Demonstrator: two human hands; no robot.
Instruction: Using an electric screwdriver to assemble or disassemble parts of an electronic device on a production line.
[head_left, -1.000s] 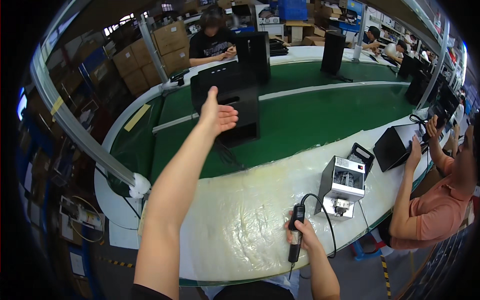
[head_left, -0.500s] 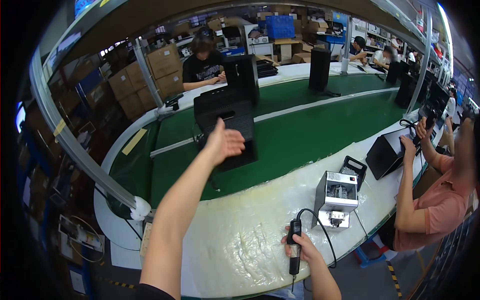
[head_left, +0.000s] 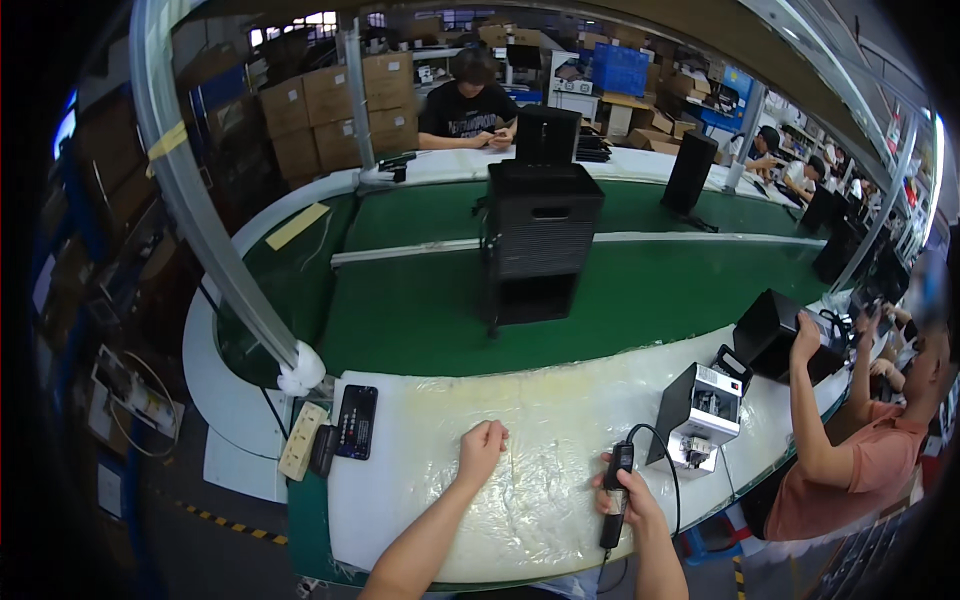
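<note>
Beyond the bench's far edge, the green belt (head_left: 430,310) carries a tall black cabinet (head_left: 545,240), stood upright. Past the bench's far left corner, the view is crossed by a slanting metal post (head_left: 215,220). Toward the bench's right end, a black box (head_left: 775,335) is being handled by a co-worker (head_left: 850,450). Nearer, a silver-and-black machine (head_left: 697,410) is set by the right edge. At the left edge, a power strip (head_left: 303,442) and a flat dark device (head_left: 355,422) are laid near each other. Over the near edge, right of centre, a black powered driver (head_left: 618,490) is gripped tip down by the wrapped fingers of the right hand (head_left: 634,500). The left hand (head_left: 482,452) is held over the bench's middle, fingers curled in; whether anything is enclosed cannot be told.

The bench (head_left: 400,530) is covered with wrinkled clear film; across the room, brown cartons (head_left: 330,115) are stacked.

Since the earlier frame, the left hand has been drawn back from before the cabinet, its outstretched fingers now folded.
</note>
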